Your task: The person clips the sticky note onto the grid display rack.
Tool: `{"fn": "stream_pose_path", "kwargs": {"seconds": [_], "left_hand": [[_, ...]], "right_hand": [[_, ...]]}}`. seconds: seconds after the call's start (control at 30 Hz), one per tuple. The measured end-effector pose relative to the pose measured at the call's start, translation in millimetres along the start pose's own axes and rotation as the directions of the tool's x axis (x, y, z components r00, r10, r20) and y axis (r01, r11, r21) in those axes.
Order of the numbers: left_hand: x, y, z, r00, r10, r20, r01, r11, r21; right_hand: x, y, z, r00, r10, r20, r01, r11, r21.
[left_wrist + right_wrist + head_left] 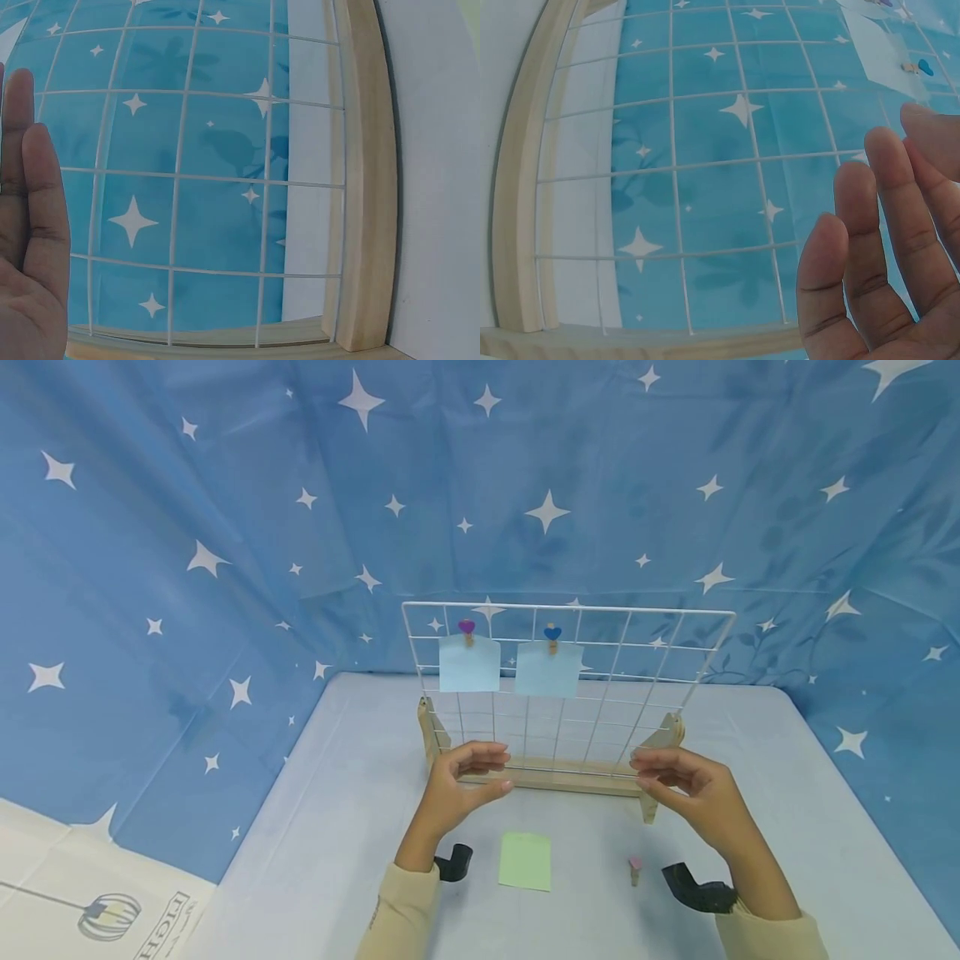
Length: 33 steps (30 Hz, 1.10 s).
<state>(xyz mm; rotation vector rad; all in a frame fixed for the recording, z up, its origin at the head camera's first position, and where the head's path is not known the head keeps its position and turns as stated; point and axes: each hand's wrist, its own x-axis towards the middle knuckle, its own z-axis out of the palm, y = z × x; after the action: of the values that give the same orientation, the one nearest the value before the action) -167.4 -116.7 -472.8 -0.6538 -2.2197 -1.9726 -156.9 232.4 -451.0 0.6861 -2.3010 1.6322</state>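
Observation:
A white wire grid (pixel 600 693) leans in a wooden stand (pixel 570 779) on the table. Two light blue paper notes hang on it: the left note (pixel 469 668) under a clothespin with a purple heart (pixel 467 627), the right note (pixel 547 672) under one with a blue heart (pixel 552 633). My left hand (pixel 461 781) hovers in front of the stand's left part, fingers loosely bent and nothing held. Toward the stand's right end, my right hand (pixel 690 785) is likewise relaxed and holds nothing. Between and below them lie a green note (pixel 525 862) and a pink-topped clothespin (pixel 635 870).
Black curved wrist mounts (pixel 697 892) stick out from both forearms. A white cloth covers the table (pixel 360 760). Behind it hangs a blue curtain with white stars (pixel 420 460). Printed light fabric (pixel 97 893) shows at the lower left.

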Motion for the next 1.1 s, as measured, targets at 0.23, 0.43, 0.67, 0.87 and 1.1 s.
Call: {"fn": "stream_pose_path", "kwargs": {"seconds": [0.23, 0.43, 0.67, 0.87, 1.1], "left_hand": [[-5.7, -10.6, 1.7, 1.0, -0.005, -0.009, 0.005, 1.0, 0.012], [-11.8, -19.2, 3.2, 0.999, -0.026, -0.03, 0.026, 1.0, 0.001], [-19.3, -26.0, 7.2, 0.997, -0.063, -0.037, 0.063, 0.998, -0.019], [-24.8, -29.5, 8.4, 0.995, -0.091, -0.045, 0.09, 0.996, -0.027], [-30.6, -35.4, 10.4, 0.991, -0.128, -0.047, 0.125, 0.991, -0.047]], "right_hand": [[-7.9, 5.0, -0.4, 0.999, 0.036, 0.001, -0.036, 0.999, -0.037], [-15.1, 9.1, 1.7, 0.998, 0.055, -0.016, -0.056, 0.998, -0.035], [-24.4, 16.7, 4.3, 0.995, 0.093, -0.03, -0.094, 0.995, -0.022], [-31.4, 19.8, 6.3, 0.987, 0.151, -0.05, -0.152, 0.988, -0.03], [-39.3, 24.8, 6.8, 0.984, 0.174, -0.049, -0.174, 0.985, -0.015]]}}
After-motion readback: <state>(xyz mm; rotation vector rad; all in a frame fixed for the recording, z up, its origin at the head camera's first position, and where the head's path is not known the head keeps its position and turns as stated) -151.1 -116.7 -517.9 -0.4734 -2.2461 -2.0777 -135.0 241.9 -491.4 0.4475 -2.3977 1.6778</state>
